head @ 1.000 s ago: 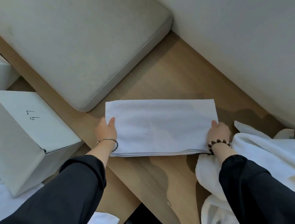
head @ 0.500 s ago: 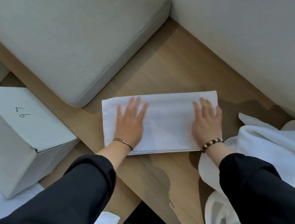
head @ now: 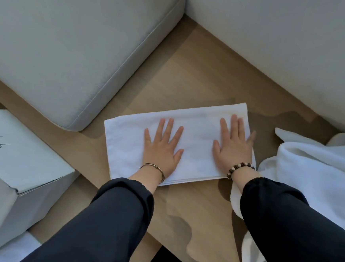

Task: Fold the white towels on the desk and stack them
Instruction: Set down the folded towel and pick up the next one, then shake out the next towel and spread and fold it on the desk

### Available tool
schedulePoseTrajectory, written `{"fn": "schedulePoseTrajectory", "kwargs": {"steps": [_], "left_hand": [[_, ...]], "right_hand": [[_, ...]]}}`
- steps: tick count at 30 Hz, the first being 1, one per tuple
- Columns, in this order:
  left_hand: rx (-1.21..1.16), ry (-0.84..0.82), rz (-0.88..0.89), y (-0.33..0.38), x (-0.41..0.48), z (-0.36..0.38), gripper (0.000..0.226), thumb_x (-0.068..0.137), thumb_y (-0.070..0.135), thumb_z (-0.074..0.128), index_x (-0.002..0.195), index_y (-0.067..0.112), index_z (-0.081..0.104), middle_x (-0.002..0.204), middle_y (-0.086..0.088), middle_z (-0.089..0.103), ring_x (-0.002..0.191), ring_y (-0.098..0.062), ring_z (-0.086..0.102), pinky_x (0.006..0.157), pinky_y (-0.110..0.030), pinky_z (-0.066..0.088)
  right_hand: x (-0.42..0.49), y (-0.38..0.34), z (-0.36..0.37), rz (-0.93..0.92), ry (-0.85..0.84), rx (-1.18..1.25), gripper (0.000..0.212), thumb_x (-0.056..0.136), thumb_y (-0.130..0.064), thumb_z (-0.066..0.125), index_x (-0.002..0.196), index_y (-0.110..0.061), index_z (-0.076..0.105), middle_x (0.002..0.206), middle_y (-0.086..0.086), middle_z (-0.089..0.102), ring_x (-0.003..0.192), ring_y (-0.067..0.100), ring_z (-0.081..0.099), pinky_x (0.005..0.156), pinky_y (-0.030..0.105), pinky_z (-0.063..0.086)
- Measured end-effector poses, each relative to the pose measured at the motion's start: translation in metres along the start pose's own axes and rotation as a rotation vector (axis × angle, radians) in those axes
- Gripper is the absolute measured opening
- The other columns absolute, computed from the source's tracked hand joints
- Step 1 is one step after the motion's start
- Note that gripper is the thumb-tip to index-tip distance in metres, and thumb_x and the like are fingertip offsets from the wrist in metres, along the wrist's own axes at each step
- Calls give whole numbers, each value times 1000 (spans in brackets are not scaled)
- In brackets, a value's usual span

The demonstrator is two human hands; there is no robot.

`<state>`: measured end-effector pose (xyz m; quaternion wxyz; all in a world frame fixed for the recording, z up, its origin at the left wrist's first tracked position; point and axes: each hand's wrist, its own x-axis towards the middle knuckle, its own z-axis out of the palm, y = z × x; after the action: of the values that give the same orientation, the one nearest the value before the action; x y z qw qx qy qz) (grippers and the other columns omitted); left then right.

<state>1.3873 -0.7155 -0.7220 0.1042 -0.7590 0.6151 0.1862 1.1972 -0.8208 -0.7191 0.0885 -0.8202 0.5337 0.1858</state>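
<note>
White folded towel [head: 195,141] on desk [head: 192,76]; left hand [head: 161,148], right hand [head: 233,148] pressing flat.

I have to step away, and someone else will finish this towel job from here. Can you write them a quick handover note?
Left hand: open, palm flat on the folded towel, left of its middle.
Right hand: open, flat on the towel's right end.
The folded towel lies on the wooden desk, with layered edges showing at its near side.
Crumpled white towels are heaped at the desk's right side.
Done: one towel folded into a rectangle and being pressed flat.
Left: fold the heap and stack the towels.
</note>
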Motion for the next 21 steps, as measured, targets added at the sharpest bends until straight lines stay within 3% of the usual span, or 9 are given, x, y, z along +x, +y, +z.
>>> {"fn": "schedulePoseTrajectory", "kwargs": {"steps": [6, 11, 15, 21], "left_hand": [[30, -1, 179, 27, -28, -64, 65, 94, 56, 14, 147, 33, -16, 157, -1, -20, 143, -24, -22, 111, -56, -8], [39, 9, 339, 78, -38, -130, 65, 96, 51, 23, 150, 31, -9, 158, -2, -14, 145, -22, -16, 112, -56, -3], [20, -5, 463, 138, -44, -164, 65, 97, 43, 34, 151, 26, 2, 159, -5, -5, 146, -22, -6, 114, -54, 2], [-65, -89, 544, 233, -59, -171, 79, 92, 46, 48, 150, 27, -1, 159, -4, -5, 146, -22, -2, 112, -51, 14]], "right_hand": [[-54, -8, -65, -28, 75, 65, 65, 96, -42, 28, 152, -20, 1, 159, 5, -9, 146, 22, -10, 111, 45, -12], [-112, 42, -122, 8, 151, 68, 66, 95, -37, 38, 151, -15, 13, 159, 8, 0, 145, 19, -12, 113, 43, -10], [-155, 96, -141, 189, 177, 127, 66, 92, -33, 46, 149, -10, 22, 158, 12, 8, 147, 27, 3, 115, 49, 3], [-215, 172, -127, 399, 177, 221, 75, 87, -38, 54, 148, -9, 23, 158, 12, 9, 146, 25, 4, 115, 47, 6]]}}
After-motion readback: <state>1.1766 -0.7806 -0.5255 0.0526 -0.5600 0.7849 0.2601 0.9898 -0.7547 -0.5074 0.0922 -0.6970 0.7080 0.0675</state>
